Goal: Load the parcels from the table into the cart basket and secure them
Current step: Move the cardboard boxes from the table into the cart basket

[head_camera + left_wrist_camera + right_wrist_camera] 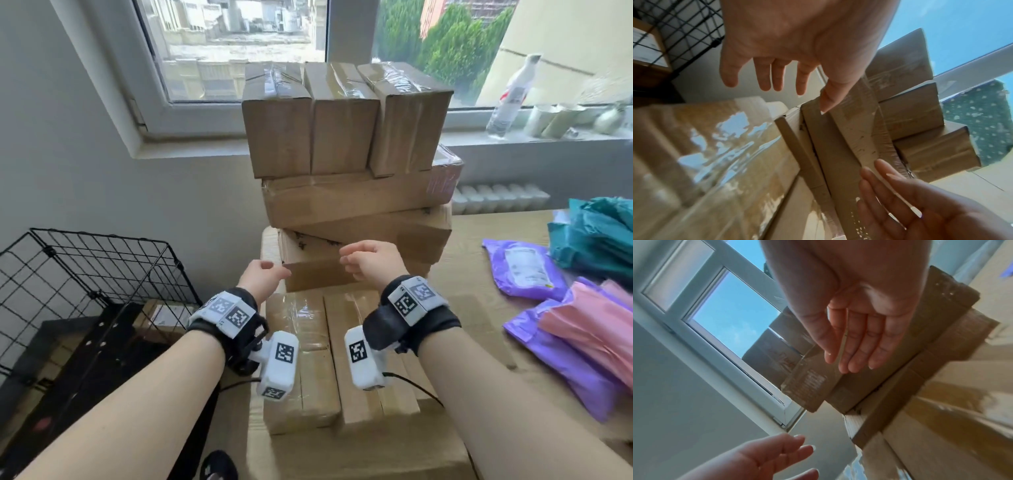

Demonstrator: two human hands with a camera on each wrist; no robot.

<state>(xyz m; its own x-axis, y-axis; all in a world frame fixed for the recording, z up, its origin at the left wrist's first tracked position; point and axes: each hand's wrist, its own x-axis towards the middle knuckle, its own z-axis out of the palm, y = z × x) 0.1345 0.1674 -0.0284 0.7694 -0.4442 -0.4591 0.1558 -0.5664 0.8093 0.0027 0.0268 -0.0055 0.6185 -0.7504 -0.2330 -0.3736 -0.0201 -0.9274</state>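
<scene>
Both hands reach toward the stack of cardboard parcels (356,212) on the table (479,260). The left hand (262,275) and right hand (371,262) each have a released grip, fingers relaxed, holding nothing; the left thumb seems to brush the lowest tilted parcel (318,270). The wire cart basket (85,274) stands left of the table.

Bare forearms wear black wrist straps (409,322) carrying white camera modules (277,365) with black-and-white square markers and thin black cables.
</scene>
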